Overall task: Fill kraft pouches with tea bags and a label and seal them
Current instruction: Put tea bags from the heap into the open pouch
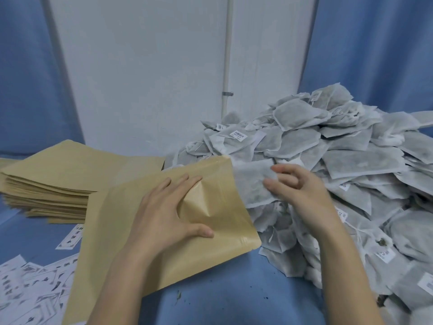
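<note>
A kraft pouch (131,240) lies on the blue table in front of me, its mouth facing right. My left hand (161,214) holds the pouch near that mouth, fingers on top and thumb pressing a crease into the paper. My right hand (297,191) pinches a white tea bag (251,184) whose left end sits at the pouch's mouth. A big heap of white tea bags (346,165) with small printed tags covers the table's right side.
A stack of flat kraft pouches (58,181) lies at the left. Several printed paper labels (30,285) are scattered at the lower left. A white wall with a pipe (226,66) and blue curtains stand behind. Blue tablecloth (222,289) shows near me.
</note>
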{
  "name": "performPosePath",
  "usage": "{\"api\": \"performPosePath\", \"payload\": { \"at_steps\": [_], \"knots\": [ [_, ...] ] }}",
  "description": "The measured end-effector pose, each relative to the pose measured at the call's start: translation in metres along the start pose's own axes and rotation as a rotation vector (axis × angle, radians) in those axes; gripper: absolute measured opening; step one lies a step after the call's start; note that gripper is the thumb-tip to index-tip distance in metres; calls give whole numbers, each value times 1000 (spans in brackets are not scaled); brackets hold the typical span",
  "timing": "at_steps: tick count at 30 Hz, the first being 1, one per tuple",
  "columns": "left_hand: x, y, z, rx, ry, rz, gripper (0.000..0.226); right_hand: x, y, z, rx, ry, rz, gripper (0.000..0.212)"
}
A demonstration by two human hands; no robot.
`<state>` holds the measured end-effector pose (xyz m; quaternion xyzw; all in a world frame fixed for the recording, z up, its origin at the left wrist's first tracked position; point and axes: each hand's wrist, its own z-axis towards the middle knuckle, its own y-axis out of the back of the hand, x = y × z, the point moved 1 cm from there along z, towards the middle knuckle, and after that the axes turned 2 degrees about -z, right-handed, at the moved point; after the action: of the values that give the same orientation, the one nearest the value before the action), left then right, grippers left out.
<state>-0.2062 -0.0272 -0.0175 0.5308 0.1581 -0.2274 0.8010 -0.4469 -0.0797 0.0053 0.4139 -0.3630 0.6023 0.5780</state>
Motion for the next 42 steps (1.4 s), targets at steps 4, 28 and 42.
{"api": "performPosePath", "payload": {
  "at_steps": [4,28,42],
  "knots": [
    [-5,0,0,-24,-42,-48,94,-2,-32,-2,199,-25,-209,15],
    [10,3,-1,-57,-7,4,102,-57,-15,2,528,-399,-530,70],
    [24,-6,2,27,12,292,105,-80,-38,6,209,-297,-1022,91]
  ]
}}
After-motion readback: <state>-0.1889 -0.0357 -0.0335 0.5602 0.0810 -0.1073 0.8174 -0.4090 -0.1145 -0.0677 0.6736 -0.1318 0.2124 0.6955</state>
